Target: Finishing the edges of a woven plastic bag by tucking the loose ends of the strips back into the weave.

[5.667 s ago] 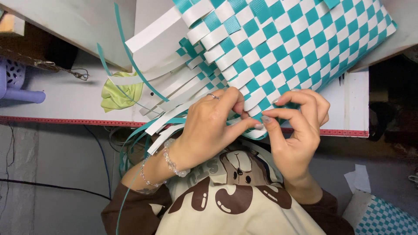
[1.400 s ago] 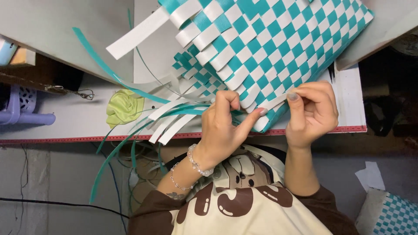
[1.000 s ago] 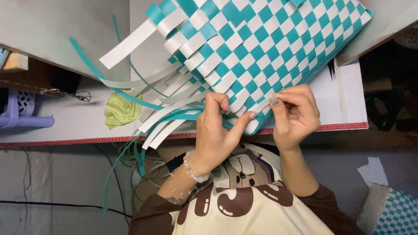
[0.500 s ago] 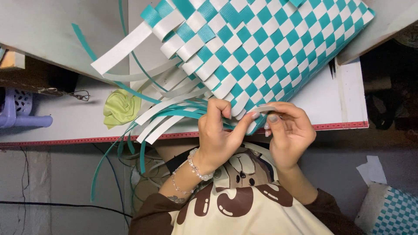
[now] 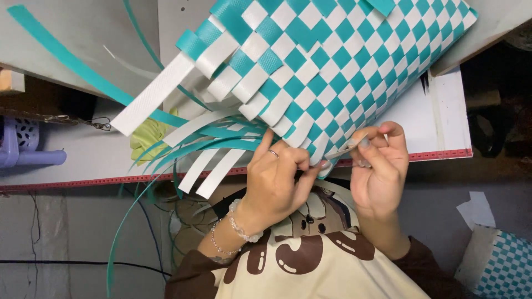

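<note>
Nearest the camera, at the bottom of the frame, sat the person's cream shirt with brown print [image 5: 310,271]. Just above it, the left hand [image 5: 274,180], ringed and with a beaded bracelet at the wrist, was curled shut, fingertips pinching a strip end at the lower corner of the teal-and-white checked woven plastic basket [image 5: 343,66]. The right hand [image 5: 379,166] sat just beside it, thumb and forefinger closed on a thin pale strip end at the same corner. The hands were close together, almost touching.

The basket filled the upper middle and right, resting over the white table with a red ruled edge [image 5: 443,122]. Most of the wall looked woven tight; to the left, loose white and teal strips [image 5: 205,149] fanned out unwoven, so that side appeared unfinished. Beyond them lay a crumpled yellow-green cloth [image 5: 145,138].
</note>
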